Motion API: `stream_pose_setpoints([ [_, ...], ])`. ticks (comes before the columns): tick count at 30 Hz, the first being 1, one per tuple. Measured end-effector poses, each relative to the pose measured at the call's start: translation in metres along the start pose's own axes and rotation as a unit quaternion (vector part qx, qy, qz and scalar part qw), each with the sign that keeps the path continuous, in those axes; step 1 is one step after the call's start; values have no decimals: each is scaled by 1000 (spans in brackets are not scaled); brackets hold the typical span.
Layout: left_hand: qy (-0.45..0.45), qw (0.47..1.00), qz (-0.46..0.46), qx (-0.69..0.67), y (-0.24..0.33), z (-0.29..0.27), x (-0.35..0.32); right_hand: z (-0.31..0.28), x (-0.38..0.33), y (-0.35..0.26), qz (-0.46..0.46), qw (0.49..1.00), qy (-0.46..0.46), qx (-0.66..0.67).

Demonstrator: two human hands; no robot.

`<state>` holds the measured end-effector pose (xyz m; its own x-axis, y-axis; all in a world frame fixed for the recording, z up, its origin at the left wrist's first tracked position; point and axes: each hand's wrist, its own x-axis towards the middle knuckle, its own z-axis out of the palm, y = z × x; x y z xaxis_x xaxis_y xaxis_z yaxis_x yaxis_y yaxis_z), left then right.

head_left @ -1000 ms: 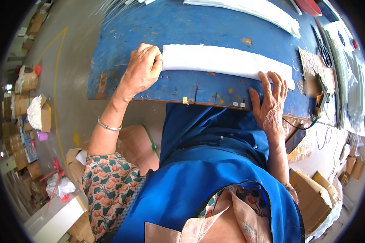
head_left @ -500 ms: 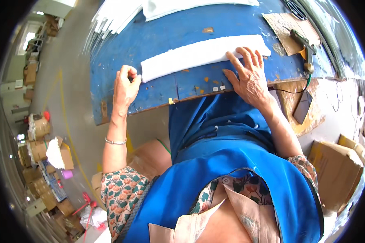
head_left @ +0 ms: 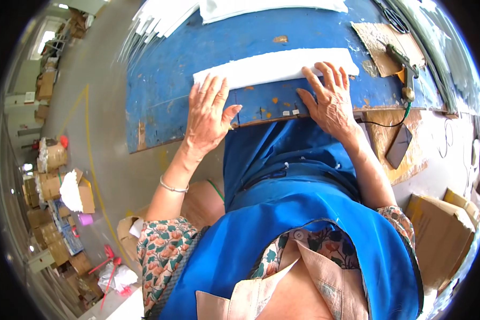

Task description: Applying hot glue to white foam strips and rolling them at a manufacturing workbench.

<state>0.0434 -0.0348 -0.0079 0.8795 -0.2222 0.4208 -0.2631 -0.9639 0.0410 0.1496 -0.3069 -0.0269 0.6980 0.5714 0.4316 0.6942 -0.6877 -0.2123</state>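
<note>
A long white strip of folded material point(head_left: 274, 68) lies across the worn blue worktable point(head_left: 165, 80), near its front edge. My left hand point(head_left: 208, 114) lies flat with fingers spread, its fingertips on the strip's left end. My right hand point(head_left: 330, 98) presses flat with spread fingers on the strip's right part. Neither hand grips anything. A blue apron covers my lap below the table edge.
More white sheets point(head_left: 261, 6) lie at the table's far side, with a fanned stack point(head_left: 154, 18) at its far left corner. A cardboard pad with a tool point(head_left: 392, 45) sits at the right. Cardboard boxes point(head_left: 442, 234) stand on the floor at right and left point(head_left: 53, 184).
My left hand has moved from the strip's left tip inward along the table edge and flattened. The view shifted, bringing the strip and both hands closer to centre.
</note>
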Motion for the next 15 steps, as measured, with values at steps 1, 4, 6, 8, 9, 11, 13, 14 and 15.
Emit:
stream_pose_setpoints([
  [1, -22, 1000, -6, -9, -2, 5, -1, 0, 0, 0, -2, 1000, 2, 2],
  [4, -35, 998, -41, -43, -8, 13, -6, -1, 0, 0, -2, 1000, 2, 12],
  [6, -19, 994, -89, -66, -7, 15, -10, -3, -1, 1, -2, 1000, 2, 26],
  [8, -14, 992, -93, -82, -3, 12, -10, -4, -1, 0, 1, 1000, 1, 23],
  [9, -19, 992, -95, -82, -1, 9, -8, -4, -1, 0, 6, 1000, -3, 19],
  [11, -54, 990, -121, -58, 3, 2, -1, -4, 0, -2, -1, 1000, 11, 17],
  [13, 7, 996, -61, 62, 11, 0, 7, -5, 1, -3, -2, 1000, 13, 15],
  [14, 24, 992, -46, 117, 15, 1, 11, -5, 1, -4, -2, 1000, 14, 15],
  [15, 36, 994, -39, 96, 17, 6, 18, -5, 1, -4, -1, 1000, 12, 16],
])
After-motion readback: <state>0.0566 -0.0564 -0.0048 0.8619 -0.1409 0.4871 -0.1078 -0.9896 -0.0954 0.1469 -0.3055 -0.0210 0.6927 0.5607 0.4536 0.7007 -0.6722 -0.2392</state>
